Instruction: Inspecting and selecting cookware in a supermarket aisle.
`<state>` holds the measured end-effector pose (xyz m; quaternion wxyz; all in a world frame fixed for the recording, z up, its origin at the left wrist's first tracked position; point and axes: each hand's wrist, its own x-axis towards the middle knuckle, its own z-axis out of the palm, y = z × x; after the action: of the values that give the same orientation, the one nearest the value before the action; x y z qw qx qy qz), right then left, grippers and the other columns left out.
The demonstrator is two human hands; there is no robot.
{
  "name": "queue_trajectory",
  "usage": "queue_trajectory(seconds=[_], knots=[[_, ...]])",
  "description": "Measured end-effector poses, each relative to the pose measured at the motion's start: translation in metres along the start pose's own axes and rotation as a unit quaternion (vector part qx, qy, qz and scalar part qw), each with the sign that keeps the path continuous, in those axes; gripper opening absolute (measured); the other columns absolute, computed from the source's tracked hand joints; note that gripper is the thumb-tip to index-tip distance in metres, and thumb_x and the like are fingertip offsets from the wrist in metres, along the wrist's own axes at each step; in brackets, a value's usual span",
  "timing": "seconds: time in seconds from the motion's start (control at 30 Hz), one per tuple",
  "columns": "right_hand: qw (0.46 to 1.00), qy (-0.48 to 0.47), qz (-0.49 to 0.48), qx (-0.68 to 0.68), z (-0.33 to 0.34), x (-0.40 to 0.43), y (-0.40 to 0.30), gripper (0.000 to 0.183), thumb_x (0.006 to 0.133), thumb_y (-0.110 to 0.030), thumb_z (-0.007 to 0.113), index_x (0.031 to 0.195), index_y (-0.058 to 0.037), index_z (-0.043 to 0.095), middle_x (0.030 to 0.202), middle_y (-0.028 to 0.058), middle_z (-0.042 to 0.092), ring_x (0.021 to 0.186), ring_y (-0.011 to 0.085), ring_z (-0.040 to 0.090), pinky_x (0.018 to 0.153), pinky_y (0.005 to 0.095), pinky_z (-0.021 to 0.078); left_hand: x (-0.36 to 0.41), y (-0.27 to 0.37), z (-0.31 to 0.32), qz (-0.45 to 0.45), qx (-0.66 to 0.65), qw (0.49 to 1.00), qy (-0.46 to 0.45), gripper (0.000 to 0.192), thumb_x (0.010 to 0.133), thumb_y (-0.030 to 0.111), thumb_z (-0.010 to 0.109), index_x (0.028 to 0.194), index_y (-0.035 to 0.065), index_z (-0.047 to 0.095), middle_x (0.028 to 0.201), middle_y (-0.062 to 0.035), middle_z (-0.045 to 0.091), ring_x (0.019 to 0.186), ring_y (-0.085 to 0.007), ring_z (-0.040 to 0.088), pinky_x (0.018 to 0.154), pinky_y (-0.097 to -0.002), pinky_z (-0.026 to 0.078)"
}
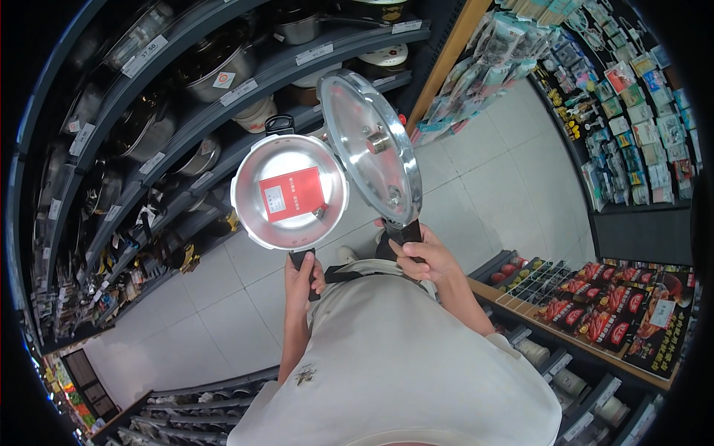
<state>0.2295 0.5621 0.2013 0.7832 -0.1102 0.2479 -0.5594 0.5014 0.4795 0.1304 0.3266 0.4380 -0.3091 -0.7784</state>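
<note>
My left hand grips the black long handle of an aluminium pressure cooker pot, held upright so that I look down into it. A red booklet or flat box bearing writing lies on the pot's floor, with a small metal part at its lower corner. In my right hand is the black handle of the pressure cooker lid. The lid is tilted beside the pot, its underside with a metal valve fitting facing the pot. A short black side handle sits at the pot's far edge.
Shelves of pots with price tags rise ahead and to the left. Bagged goods hang past a wooden post. Small packaged goods fill a rack at right. Red-and-black food packs lie on a wood-edged display. Pale tiles cover the floor.
</note>
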Motion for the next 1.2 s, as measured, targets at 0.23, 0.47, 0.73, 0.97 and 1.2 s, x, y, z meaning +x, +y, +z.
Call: queue_trajectory(seconds=[0.23,0.47,0.73,0.97,1.2], knots=[[0.992,0.069,-0.019,-0.101,0.007,0.004,0.002,0.047,0.092,-0.005,0.065,0.135,0.0008,0.047,0.056,-0.0050,0.042,0.039,0.0031,0.038,0.035,0.0222,0.0300,0.002,0.000,-0.001,-0.009,-0.011,1.000,0.000,0.022,0.103,0.023,0.056,0.105,0.0083,0.040,0.068,-0.0032,0.046,0.045,-0.0074,0.039,0.038,-0.0239,0.033],[0.918,0.206,-0.118,-0.318,0.024,0.021,0.006,0.044,0.087,-0.004,0.071,0.127,-0.0007,0.054,0.070,-0.0027,0.055,0.041,0.0025,0.040,0.037,0.0224,0.0307,0.006,0.002,0.008,-0.007,0.019,1.000,-0.003,0.030,0.096,0.007,0.063,0.114,0.0075,0.039,0.067,-0.0016,0.047,0.045,-0.0074,0.041,0.038,-0.0245,0.034],[0.806,0.241,-0.219,-0.495,0.004,0.048,0.032,0.057,0.083,-0.009,0.076,0.136,-0.0040,0.054,0.096,0.0051,0.070,0.081,0.0131,0.065,0.076,0.0285,0.0530,0.013,0.012,0.039,-0.003,0.002,1.000,-0.006,0.043,0.093,0.001,0.063,0.127,0.0058,0.037,0.062,0.0007,0.044,0.045,-0.0066,0.040,0.040,-0.0244,0.034],[0.751,0.239,-0.247,-0.564,-0.002,0.056,0.038,0.060,0.082,-0.014,0.076,0.136,-0.0041,0.052,0.096,0.0159,0.071,0.086,0.0193,0.071,0.079,0.0315,0.0539,0.019,0.008,0.050,0.008,0.001,1.000,-0.017,0.045,0.091,-0.002,0.063,0.127,0.0055,0.037,0.072,-0.0017,0.049,0.045,-0.0072,0.042,0.039,-0.0254,0.035],[0.749,0.241,-0.207,-0.581,0.004,0.053,0.034,0.059,0.083,-0.015,0.075,0.136,-0.0039,0.051,0.094,0.0198,0.070,0.087,0.0257,0.072,0.078,0.0340,0.0542,0.021,0.004,0.053,0.000,-0.018,0.999,-0.035,0.042,0.090,-0.002,0.063,0.124,0.0074,0.039,0.076,-0.0031,0.051,0.045,-0.0080,0.044,0.039,-0.0259,0.036]])
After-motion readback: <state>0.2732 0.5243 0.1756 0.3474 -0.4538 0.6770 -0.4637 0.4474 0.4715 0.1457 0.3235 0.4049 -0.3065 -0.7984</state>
